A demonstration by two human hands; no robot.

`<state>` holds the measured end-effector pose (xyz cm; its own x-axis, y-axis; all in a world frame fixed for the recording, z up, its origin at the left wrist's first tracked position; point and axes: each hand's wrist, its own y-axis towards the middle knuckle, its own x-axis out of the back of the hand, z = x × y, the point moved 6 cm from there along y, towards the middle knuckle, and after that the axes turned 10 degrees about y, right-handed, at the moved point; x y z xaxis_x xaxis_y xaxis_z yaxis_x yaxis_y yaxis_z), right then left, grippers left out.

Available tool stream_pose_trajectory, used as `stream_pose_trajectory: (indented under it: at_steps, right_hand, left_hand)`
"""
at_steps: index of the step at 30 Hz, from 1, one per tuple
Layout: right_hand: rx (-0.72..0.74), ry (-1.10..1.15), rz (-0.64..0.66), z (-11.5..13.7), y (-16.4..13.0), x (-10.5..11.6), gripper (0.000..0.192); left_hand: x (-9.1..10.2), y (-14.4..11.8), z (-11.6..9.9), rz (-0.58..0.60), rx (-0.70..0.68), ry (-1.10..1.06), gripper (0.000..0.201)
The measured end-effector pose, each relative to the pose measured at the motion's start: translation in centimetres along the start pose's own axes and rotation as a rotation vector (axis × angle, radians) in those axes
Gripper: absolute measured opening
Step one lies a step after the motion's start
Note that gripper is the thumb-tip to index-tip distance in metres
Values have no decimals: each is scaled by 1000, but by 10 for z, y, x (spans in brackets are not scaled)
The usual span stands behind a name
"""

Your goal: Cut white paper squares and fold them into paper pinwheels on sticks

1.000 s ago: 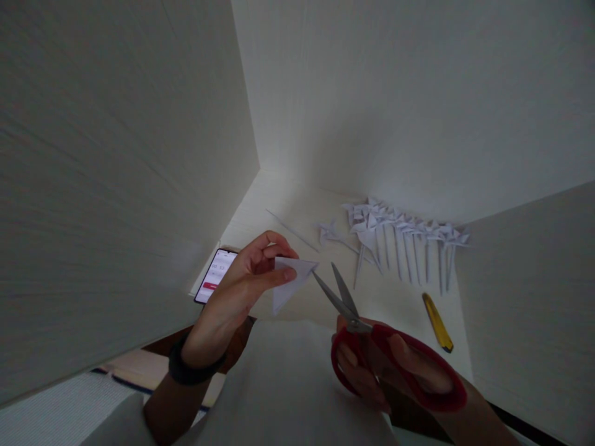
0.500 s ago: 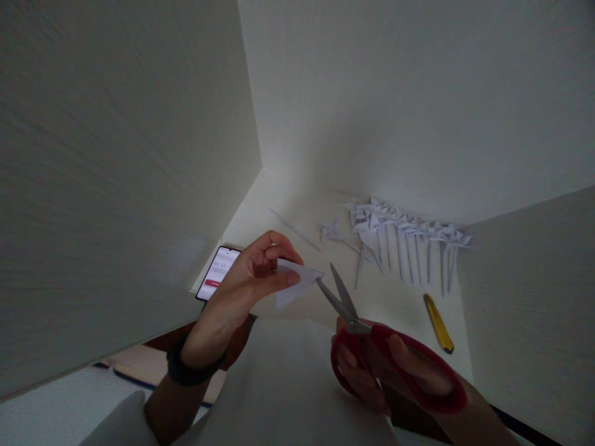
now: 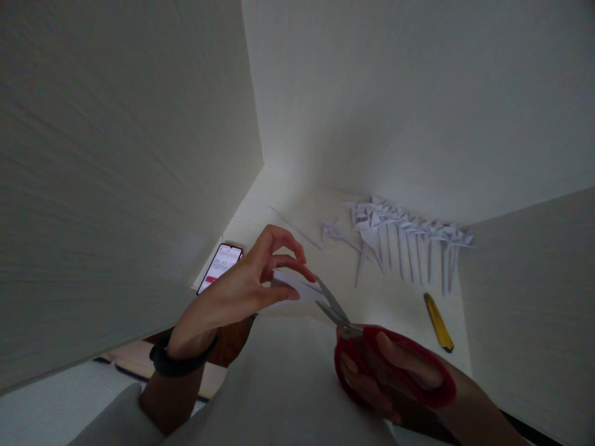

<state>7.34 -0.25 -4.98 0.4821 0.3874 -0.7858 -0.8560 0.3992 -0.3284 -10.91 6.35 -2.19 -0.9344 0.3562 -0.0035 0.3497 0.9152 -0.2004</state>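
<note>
Between thumb and fingers, my left hand (image 3: pixel 260 272) pinches a small folded piece of white paper (image 3: pixel 304 292). My right hand (image 3: pixel 376 378) has its fingers through the red handles of a pair of scissors (image 3: pixel 341 319). The scissor blades are parted and their tips reach the right end of the paper, close to my left fingertips. Whether the blades touch the paper I cannot tell. Behind the hands lie several white paper pinwheels (image 3: pixel 404 223) on rolled paper sticks, in a row on the white tabletop (image 3: pixel 288 192).
A single pinwheel (image 3: pixel 332 231) and a thin paper stick (image 3: pixel 297 228) lie left of the row. A yellow utility knife (image 3: pixel 437 322) rests at the right. A phone with a lit timer screen (image 3: pixel 220 266) is by the left wall. White walls enclose the table's left, back and right.
My left hand has turned the paper, which now shows more edge-on, and a finger stretches out over it. The scissor blades have come a little closer together and shifted slightly left.
</note>
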Motion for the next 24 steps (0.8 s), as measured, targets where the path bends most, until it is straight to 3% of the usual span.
stream_pose_trajectory:
  at_steps: [7,11,15,17,24]
  right_hand:
    - [94,-182,-22,7,8,-2,48]
    - [114,-292,-30,7,11,-3,52]
    - [139,-292,-46,6,13,-3,53]
    - [152,-279,-31,6,13,-3,53]
    - [123,-207,-46,0,10,1,52]
  left_hand:
    - [-3,2,1,-59,13,-238,46]
    - [-9,4,11,-146,26,-378,33]
    - [-22,4,21,-81,63,-477,14]
    - [-26,2,24,-68,82,-441,6]
    - [-23,-6,20,-107,106,-212,14]
